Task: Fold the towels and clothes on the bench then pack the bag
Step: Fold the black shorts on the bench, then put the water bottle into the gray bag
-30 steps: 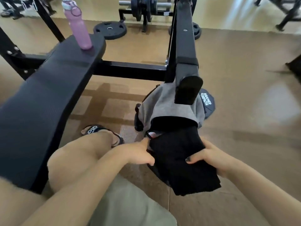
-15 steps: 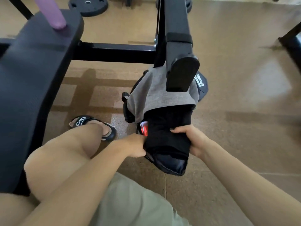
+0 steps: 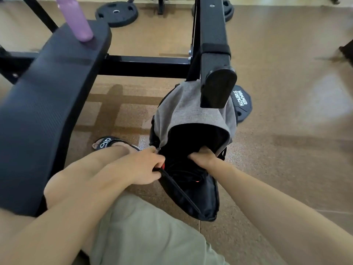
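So, head view: packing well underway. Your left hand (image 3: 145, 167) grips bag (image 3: 202, 203) rim, holding mouth open on floor beside bench (image 3: 47, 104). Your right hand (image 3: 202, 156) buried in bag, fingers hidden, can't tell grasp. Black stuff inside, too dark to name. Grey cloth (image 3: 191, 109) draped over bag top, apparently unpacked. Bench shows only bottle (image 3: 76, 22); folding looks done.

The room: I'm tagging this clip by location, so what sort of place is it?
Most likely a gym: a padded bench, weight plates lying on the floor, and a black steel frame beside the bag.
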### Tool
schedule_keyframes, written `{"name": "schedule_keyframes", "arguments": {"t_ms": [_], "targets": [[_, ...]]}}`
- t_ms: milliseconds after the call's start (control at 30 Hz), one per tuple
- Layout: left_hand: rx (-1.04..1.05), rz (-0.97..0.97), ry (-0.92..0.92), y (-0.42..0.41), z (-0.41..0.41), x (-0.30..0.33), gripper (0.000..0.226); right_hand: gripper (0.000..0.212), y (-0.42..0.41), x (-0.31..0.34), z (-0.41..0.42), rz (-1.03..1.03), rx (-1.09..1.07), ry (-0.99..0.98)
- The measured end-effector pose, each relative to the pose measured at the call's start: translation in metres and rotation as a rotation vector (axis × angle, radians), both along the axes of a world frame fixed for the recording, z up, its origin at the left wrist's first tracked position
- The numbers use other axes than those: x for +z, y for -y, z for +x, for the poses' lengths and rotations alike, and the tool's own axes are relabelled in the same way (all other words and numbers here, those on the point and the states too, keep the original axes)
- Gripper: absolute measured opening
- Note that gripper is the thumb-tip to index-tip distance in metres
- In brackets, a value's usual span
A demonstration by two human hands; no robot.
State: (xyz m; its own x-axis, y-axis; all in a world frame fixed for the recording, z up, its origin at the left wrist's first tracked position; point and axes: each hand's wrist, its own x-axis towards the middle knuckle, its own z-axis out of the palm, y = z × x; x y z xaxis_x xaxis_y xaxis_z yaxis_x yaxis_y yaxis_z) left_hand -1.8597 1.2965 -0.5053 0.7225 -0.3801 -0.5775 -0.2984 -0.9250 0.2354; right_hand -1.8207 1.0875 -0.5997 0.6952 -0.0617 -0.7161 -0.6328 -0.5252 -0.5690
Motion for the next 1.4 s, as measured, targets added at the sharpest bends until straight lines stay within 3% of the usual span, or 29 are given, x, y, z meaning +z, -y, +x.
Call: {"name": "schedule_keyframes", "arguments": {"t_ms": [67,133,333,467,667,867,1133,1300,1400], "targets": [[-0.035,0.1,0.054,-0.002,0.003,0.008,0.011,0.077,-0.003,0.001,-0.002,-0.191,0.098,0.081],[-0.068,0.18,0.097,-0.005,0.005,0.009,0.019,0.082,-0.003,0.0,-0.007,-0.344,0.213,0.129],[-0.069,0.2,0.151,0.002,0.003,-0.009,0.029,0.068,-0.012,0.019,-0.013,-0.582,0.494,0.338],[-0.078,0.251,0.141,0.01,0.004,-0.011,0.031,0.048,-0.024,0.049,-0.017,-0.59,0.593,0.506],[-0.05,0.195,0.104,0.003,0.013,0.015,0.032,0.029,-0.06,0.109,-0.014,-0.402,0.657,0.701],[0.243,0.074,0.343,-0.069,0.044,0.064,0.024,0.032,-0.126,0.147,0.021,-0.036,0.502,0.705],[0.693,-0.212,0.525,-0.19,0.127,0.079,0.051,0.067,-0.253,0.152,0.155,0.193,0.41,0.635],[0.857,-0.35,0.526,-0.253,0.206,0.041,0.067,0.071,-0.333,0.116,0.265,0.302,0.251,0.592],[0.882,-0.207,0.611,-0.288,0.254,0.011,0.075,0.109,-0.376,0.081,0.345,0.34,0.127,0.644]]}}
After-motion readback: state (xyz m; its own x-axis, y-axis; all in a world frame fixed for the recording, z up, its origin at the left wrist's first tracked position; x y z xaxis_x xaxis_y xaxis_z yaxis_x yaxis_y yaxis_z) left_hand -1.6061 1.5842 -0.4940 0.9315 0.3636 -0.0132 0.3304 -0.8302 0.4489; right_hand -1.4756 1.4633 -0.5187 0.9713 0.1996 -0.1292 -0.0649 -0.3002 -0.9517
